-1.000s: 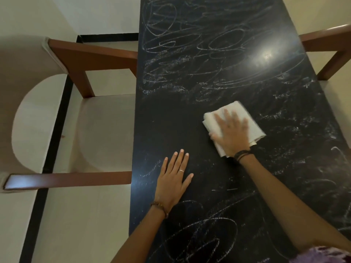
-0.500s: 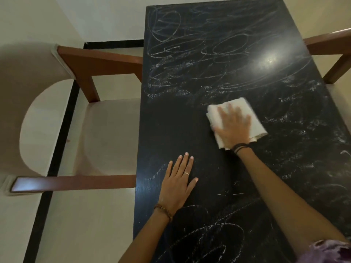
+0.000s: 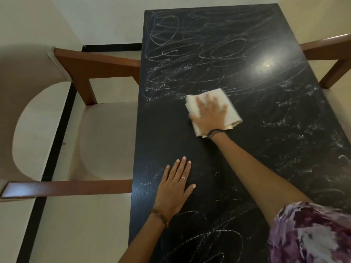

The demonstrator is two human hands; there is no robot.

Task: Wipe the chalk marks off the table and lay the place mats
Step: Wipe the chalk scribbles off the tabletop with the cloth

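Note:
A long black table (image 3: 163, 130) runs away from me, covered in white chalk marks (image 3: 190, 54) at its far half, smeared chalk on the right side and loops at the near end. My right hand (image 3: 209, 114) presses flat, fingers spread, on a folded white cloth (image 3: 230, 112) near the table's middle. Flat on the table near its left edge lies my left hand (image 3: 174, 188), fingers straight, holding nothing. The strip between the two hands looks mostly dark and wiped. No place mats are in view.
A wooden armchair with a beige seat (image 3: 106, 137) stands against the table's left side, its armrests (image 3: 66, 188) reaching the edge. Another wooden chair arm (image 3: 326, 48) shows at the right. A pale floor with a black stripe (image 3: 57, 141) lies below.
My right hand has slid the cloth to the left and a little farther up the table. My left hand has stayed flat in about the same place.

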